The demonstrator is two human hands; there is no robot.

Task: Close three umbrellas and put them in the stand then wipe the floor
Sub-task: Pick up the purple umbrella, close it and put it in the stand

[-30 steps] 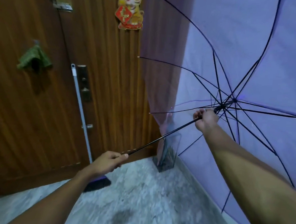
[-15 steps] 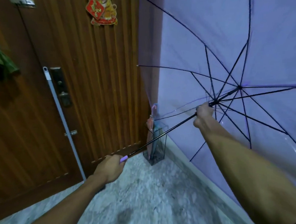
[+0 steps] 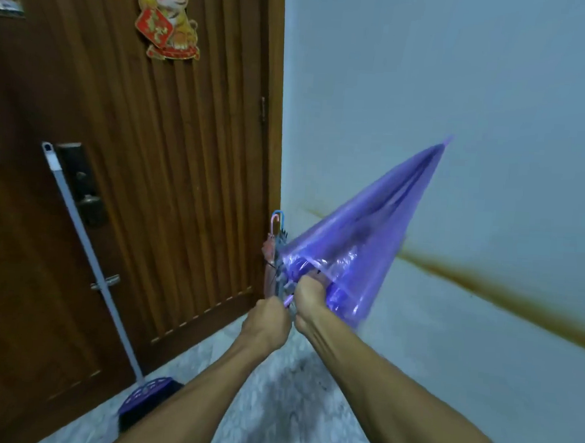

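Your umbrella [image 3: 362, 239] is translucent purple with dark ribs showing through. Behind it, the stand holds a pink crook handle [image 3: 274, 220] beside a blue one. The door [image 3: 171, 166] is dark brown wood with vertical grooves, and its tiger sticker [image 3: 168, 15] is yellow-orange with a red diamond. The wall [image 3: 463, 94] is pale blue-grey, crossed by a rusty brown streak [image 3: 506, 292]. The floor [image 3: 273, 408] is mottled grey-white. The broom [image 3: 150, 392] has a purple head and grey pole.

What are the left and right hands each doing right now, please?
Left hand: curled around the handle end of the purple umbrella.
Right hand: gripping the same umbrella at the base of its folded canopy.
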